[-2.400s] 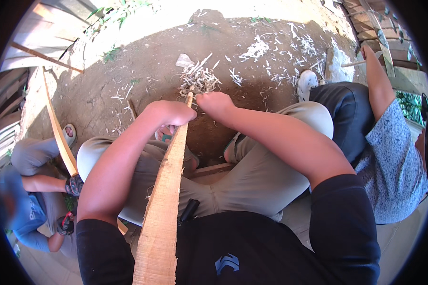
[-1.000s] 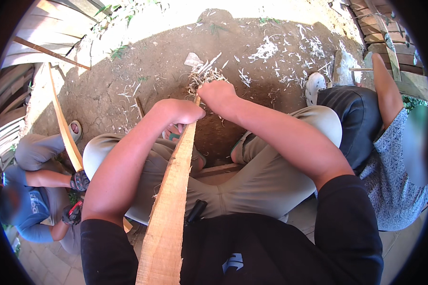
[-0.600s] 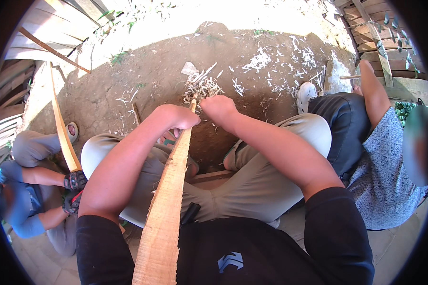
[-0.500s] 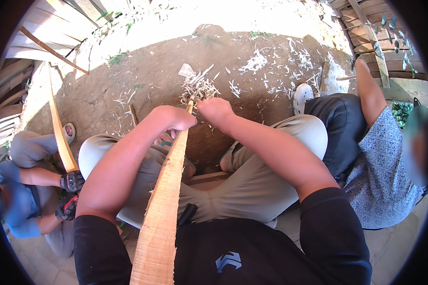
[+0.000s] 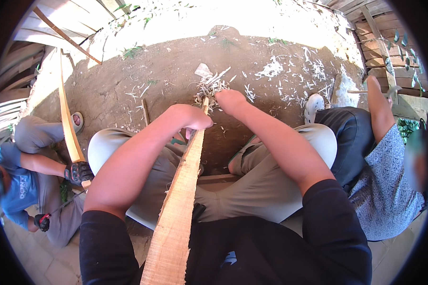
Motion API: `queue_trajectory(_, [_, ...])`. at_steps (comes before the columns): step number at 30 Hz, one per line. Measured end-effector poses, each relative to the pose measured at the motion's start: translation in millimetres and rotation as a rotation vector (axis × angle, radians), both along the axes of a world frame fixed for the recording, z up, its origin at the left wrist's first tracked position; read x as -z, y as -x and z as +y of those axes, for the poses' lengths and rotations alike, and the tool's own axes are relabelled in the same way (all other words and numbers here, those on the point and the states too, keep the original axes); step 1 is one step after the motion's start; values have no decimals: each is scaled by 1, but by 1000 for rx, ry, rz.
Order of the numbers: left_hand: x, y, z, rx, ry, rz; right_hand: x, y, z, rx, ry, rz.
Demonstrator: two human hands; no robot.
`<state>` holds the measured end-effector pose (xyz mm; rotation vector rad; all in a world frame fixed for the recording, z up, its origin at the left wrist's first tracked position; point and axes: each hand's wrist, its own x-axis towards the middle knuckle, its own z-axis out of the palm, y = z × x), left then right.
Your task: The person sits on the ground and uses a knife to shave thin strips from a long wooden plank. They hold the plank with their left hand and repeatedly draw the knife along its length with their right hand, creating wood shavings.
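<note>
A long, pale wooden plank [image 5: 171, 223] runs from beside my torso out between my knees, narrowing toward its far end. My left hand [image 5: 198, 119] is closed around it near the narrow part, with most of the fingers hidden beneath. Just past it, to the right of the tip, my right hand [image 5: 230, 100] is closed like a fist; whatever it grips is hidden from this angle. Curled wood shavings [image 5: 213, 86] are heaped on the ground around the tip.
On the left, a co-worker's gloved hand [image 5: 78, 172] grips another long wooden strip [image 5: 67, 121]. A second person's bent leg [image 5: 349, 130] is close on my right. More shavings [image 5: 272, 68] lie scattered over the dirt ground, near a pale stone [image 5: 204, 70].
The whole view has shifted, so the scene sits farther right. Both my hands stay near the plank's tip. The left co-worker's lower gloved hand has moved away from the upper one.
</note>
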<state>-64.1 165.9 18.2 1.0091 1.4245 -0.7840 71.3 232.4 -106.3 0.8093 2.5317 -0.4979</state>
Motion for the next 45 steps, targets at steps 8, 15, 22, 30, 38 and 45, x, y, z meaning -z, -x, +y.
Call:
queue_trajectory(8, [-6, 3, 6, 55, -57, -25, -51, 22, 32, -39, 57, -173])
queue_trajectory(15, [-5, 4, 7, 27, -38, -4, -79, 29, 29, -54, 46, -197])
queue_trajectory(22, [14, 9, 0, -21, -78, 0, -53, 27, 6, -41, -26, -66])
queue_trajectory(30, [-14, 8, 7, -17, 15, -50, -28, 25, 18, -111, -83, -135])
queue_trajectory(38, [-4, 8, 4, 35, -72, -42, -24, 27, 18, -86, -119, -81])
queue_trajectory(45, [0, 4, 4, 51, -123, -11, 18, 19, -10, -2, -82, -19])
